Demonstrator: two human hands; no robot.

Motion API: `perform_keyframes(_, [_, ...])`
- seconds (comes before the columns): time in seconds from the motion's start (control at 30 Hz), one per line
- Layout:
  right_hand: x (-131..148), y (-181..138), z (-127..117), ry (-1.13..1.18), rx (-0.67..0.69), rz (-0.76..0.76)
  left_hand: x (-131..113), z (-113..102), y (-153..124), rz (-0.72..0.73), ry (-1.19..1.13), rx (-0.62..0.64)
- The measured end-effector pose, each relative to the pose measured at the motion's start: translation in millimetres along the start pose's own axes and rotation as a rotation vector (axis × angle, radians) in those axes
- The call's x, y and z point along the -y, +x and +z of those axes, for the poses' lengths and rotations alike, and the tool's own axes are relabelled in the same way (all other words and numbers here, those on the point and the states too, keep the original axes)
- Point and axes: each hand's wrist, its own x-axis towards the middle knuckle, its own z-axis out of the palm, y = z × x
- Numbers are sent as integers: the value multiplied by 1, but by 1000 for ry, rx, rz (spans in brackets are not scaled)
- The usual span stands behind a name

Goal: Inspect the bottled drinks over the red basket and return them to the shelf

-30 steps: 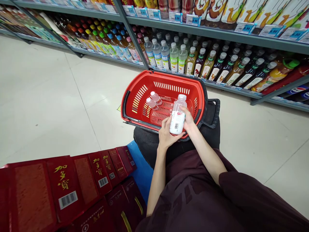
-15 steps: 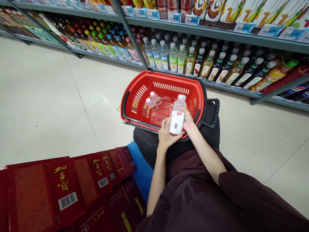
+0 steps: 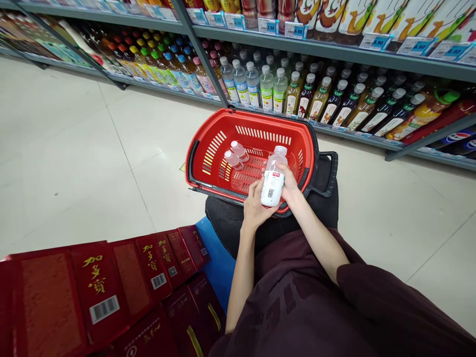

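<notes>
Both hands hold a capped bottle [image 3: 273,181] with a clear upper part and a white label bearing a red mark and a barcode. My left hand [image 3: 256,204] is closed around its left side and base. My right hand [image 3: 289,182] grips it from the right, thumb across the front. The bottle is tilted, its cap pointing away from me, above the near right side of a red shopping basket [image 3: 219,119]. Inside that basket, two small bottles with pinkish caps [image 3: 237,154] lean side by side at the left. Some fingertips are hidden behind the held bottle.
A shelf rack [image 3: 334,47] with rows of drink bottles [image 3: 247,84] runs across the far side. Red boxes [image 3: 104,282] are stacked at the lower left beside a blue surface [image 3: 215,260]. The basket's black handle [image 3: 329,176] juts out at the right. Pale floor tiles [image 3: 74,148] lie around.
</notes>
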Motion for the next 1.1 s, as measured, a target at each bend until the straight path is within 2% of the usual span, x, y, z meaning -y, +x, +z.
perform_keyframes(0.1, [-1, 1, -2, 2, 5, -9, -1, -2, 2, 11, -35, 6])
perform_keyframes(0.3, [-2, 3, -1, -18, -21, -91, -3, -3, 4, 119, -70, -96])
perform_keyframes(0.43, [0, 3, 3, -33, -53, -130, -4, -5, 6, 102, -80, -102])
perform_keyframes(0.63, [3, 1, 4, 46, 48, -174, -3, -8, 6, 69, -142, -163])
perform_keyframes(0.87, [5, -1, 0, 58, 151, -131, 13, -10, -4, -101, -367, -123])
perform_keyframes(1.0, [6, -4, 6, 26, 157, -115, 23, -11, -9, -162, -483, -140])
perform_keyframes(1.1, [4, -4, 9, -1, 133, -114, 24, -9, -10, -277, -696, -135])
